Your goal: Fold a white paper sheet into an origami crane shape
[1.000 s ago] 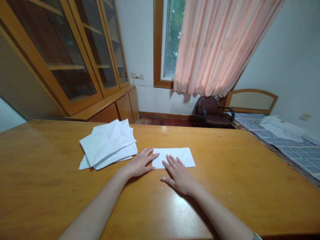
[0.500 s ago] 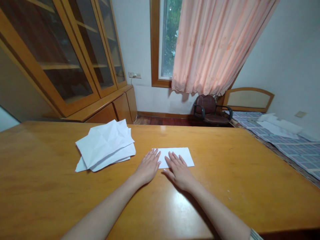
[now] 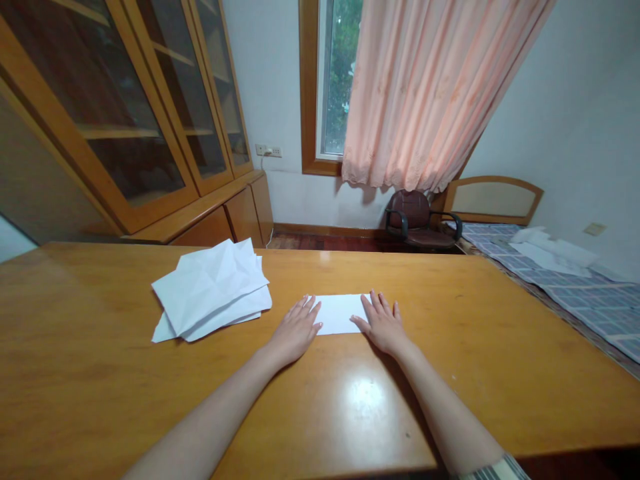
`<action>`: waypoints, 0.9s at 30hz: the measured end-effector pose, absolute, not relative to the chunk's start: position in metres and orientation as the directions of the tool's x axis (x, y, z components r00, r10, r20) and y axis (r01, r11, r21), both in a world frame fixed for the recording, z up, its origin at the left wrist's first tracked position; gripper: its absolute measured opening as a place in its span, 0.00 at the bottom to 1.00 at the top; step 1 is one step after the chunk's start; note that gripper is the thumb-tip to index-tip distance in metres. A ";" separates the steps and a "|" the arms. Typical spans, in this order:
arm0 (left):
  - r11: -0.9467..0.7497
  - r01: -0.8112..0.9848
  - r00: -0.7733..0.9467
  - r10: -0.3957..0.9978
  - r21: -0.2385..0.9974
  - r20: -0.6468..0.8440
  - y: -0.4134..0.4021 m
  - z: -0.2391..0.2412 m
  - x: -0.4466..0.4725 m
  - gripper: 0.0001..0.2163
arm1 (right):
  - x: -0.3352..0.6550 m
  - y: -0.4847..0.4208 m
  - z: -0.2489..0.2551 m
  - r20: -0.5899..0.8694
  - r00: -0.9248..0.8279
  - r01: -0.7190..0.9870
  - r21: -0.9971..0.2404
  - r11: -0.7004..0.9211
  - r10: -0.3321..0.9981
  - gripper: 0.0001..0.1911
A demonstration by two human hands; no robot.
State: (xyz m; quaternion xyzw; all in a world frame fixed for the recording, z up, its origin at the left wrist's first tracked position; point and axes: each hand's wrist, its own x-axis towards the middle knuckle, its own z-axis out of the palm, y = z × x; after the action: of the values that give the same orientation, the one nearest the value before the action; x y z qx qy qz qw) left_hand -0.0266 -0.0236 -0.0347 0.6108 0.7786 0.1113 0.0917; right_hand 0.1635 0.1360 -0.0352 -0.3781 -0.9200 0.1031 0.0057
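Observation:
A white sheet of paper [image 3: 339, 315], folded into a narrow rectangle, lies flat on the wooden table [image 3: 300, 413]. My left hand [image 3: 296, 330] rests flat over its left end, fingers stretched out and slightly apart. Over the right end lies my right hand [image 3: 384, 323], palm down with the fingers spread and the thumb pointing inward across the paper. The bare middle of the paper shows between the two hands, while both its ends are covered. Neither hand grips anything.
Left of my hands sits a loose pile of creased white paper [image 3: 213, 287]. Beyond the table are a glass-fronted cabinet [image 3: 193, 195], a brown armchair [image 3: 410, 212] and a pink curtain [image 3: 425, 100]. A bed [image 3: 565, 293] with white sheets on it stands at the right.
My right hand has slid to the right along the paper, from near its middle to its right end. My left hand has stayed in place.

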 end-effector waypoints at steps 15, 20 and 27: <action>0.153 0.921 -0.160 0.987 0.357 -0.008 -0.028 -0.028 -0.046 0.31 | 0.150 0.104 -0.029 0.272 -0.778 0.552 -0.137 0.823 0.567 0.33; 0.164 0.918 -0.169 0.985 0.361 -0.018 -0.027 -0.028 -0.046 0.32 | 0.135 0.080 -0.032 0.209 -0.803 0.532 -0.171 0.829 0.558 0.34; 0.161 0.914 -0.166 0.986 0.373 -0.020 -0.028 -0.027 -0.048 0.32 | 0.143 0.087 -0.032 0.120 -0.785 0.589 -0.157 0.793 0.607 0.34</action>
State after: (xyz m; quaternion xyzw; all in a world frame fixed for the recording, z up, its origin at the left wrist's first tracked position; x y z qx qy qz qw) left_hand -0.0485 -0.0276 -0.0271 0.6327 0.7507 0.1386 0.1300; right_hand 0.1435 0.0871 -0.0321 -0.3170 -0.9432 0.0553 0.0824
